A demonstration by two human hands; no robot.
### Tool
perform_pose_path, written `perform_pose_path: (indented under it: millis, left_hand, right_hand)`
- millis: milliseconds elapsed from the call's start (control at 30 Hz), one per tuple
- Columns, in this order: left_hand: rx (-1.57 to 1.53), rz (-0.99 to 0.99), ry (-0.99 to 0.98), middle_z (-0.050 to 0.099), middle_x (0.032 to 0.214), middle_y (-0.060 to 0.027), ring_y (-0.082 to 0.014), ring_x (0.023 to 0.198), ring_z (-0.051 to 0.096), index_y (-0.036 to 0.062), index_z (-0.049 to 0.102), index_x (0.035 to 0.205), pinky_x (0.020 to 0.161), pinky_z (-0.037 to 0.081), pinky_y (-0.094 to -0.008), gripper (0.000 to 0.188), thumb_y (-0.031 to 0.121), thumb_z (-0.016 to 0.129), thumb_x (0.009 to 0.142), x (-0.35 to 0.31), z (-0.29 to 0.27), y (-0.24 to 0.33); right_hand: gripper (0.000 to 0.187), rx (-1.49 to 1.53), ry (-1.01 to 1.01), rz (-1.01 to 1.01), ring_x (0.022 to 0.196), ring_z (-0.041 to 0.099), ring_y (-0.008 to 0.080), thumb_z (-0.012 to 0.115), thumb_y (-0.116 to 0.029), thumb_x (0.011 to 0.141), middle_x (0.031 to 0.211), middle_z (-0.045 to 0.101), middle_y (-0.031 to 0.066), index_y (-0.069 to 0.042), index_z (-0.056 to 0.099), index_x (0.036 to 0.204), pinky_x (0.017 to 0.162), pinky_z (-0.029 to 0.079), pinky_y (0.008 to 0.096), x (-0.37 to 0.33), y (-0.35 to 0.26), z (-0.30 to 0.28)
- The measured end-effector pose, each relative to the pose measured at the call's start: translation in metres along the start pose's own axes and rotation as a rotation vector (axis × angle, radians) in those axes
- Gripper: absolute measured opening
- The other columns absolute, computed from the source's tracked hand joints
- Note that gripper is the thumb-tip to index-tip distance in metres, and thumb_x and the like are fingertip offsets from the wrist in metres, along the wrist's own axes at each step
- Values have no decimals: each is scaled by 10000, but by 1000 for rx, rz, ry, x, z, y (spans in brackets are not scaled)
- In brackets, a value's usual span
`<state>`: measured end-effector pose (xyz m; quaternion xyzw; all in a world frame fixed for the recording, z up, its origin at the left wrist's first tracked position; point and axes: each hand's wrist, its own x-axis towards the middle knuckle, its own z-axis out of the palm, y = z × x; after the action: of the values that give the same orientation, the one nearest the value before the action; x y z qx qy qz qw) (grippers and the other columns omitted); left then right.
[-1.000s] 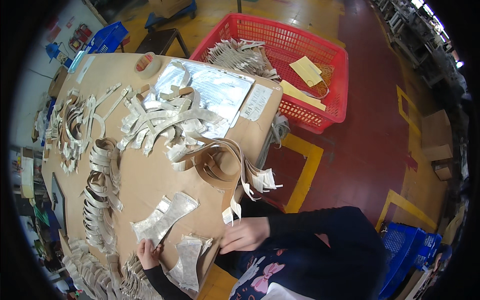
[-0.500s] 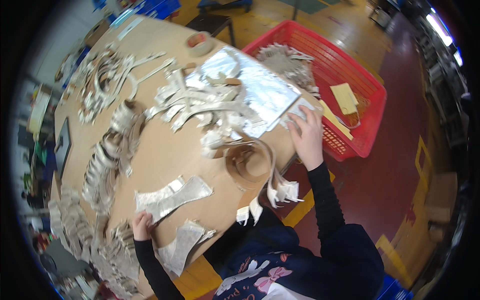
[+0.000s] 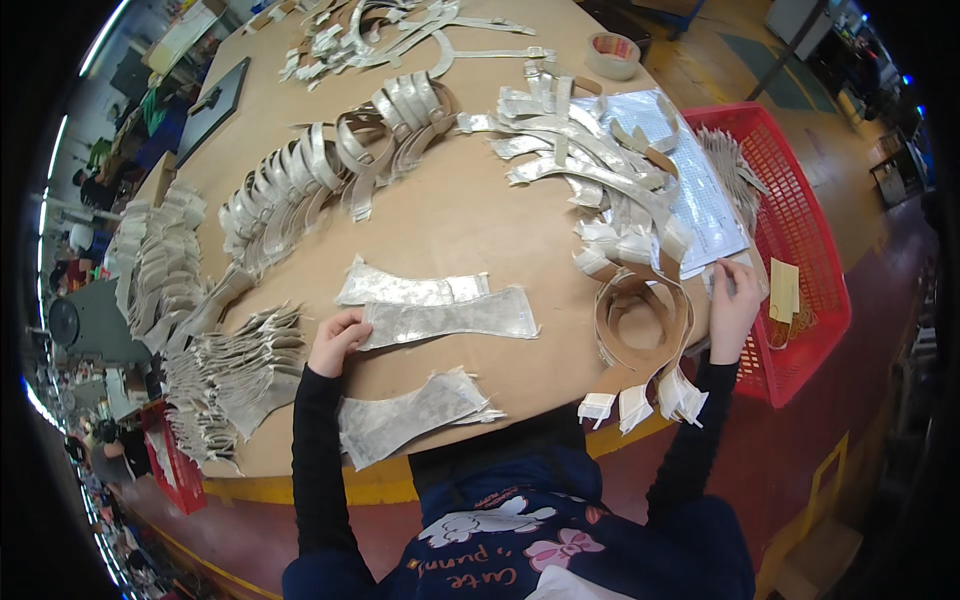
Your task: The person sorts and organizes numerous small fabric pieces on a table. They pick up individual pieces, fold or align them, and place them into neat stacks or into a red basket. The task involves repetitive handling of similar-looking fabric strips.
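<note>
My left hand [image 3: 338, 342] pinches the left end of a silver-grey fabric piece [image 3: 450, 316], wide at both ends and narrower in the middle. It overlaps a shinier piece of similar shape [image 3: 405, 285] lying flat behind it. Closer to me, more grey pieces [image 3: 410, 415] lie stacked near the table edge. At the right edge of the table, my right hand [image 3: 735, 305] rests with bent fingers beside the corner of a plastic-covered sheet [image 3: 708, 235]. Whatever its fingertips grip is too small to make out. Left of that hand stands a coiled brown-and-silver strap [image 3: 612, 335], its ends hanging over the edge.
Silver straps [image 3: 570, 150] lie heaped on the sheet's left side. Curled straps [image 3: 300, 180] and bundled grey pieces [image 3: 240, 370] fill the table's left. A tape roll [image 3: 612, 56] sits at the back. Beyond the right edge is a red basket [image 3: 800, 215] with grey pieces inside.
The view has turned and shifted, so the table appears rotated. My left hand stays on the same fabric piece. My right hand's fingers, spread before, are now drawn closer together.
</note>
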<state>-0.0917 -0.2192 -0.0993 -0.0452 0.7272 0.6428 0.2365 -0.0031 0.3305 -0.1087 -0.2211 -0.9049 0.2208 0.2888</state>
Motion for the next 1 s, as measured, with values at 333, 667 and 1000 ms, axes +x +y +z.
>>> perform_pose_path:
  millis: [333, 667, 1000]
  left_hand:
    - [1, 38, 3, 508, 698, 86, -6, 578, 389, 32, 667, 942, 520, 261, -182, 95, 89, 616, 886, 10, -21, -24]
    - [0, 69, -44, 512, 701, 80, -5, 584, 399, 43, 654, 932, 519, 265, -170, 82, 97, 606, 894, 14, -28, -27]
    - [-6, 45, 4, 504, 706, 66, -24, 624, 414, 39, 648, 908, 570, 290, -181, 67, 88, 605, 892, 15, -29, -29]
  right_hand:
    - [130, 18, 63, 82, 952, 590, 328, 658, -115, 878, 974, 623, 144, -2, 704, 923, 853, 458, 406, -6, -6, 4]
    - [124, 24, 89, 74, 924, 601, 309, 663, -97, 865, 948, 599, 131, -17, 711, 947, 827, 479, 389, -6, -16, 1]
    - [269, -58, 45, 23, 924, 530, 277, 674, -148, 876, 926, 548, 94, -121, 724, 1139, 843, 445, 393, -5, -19, 3]
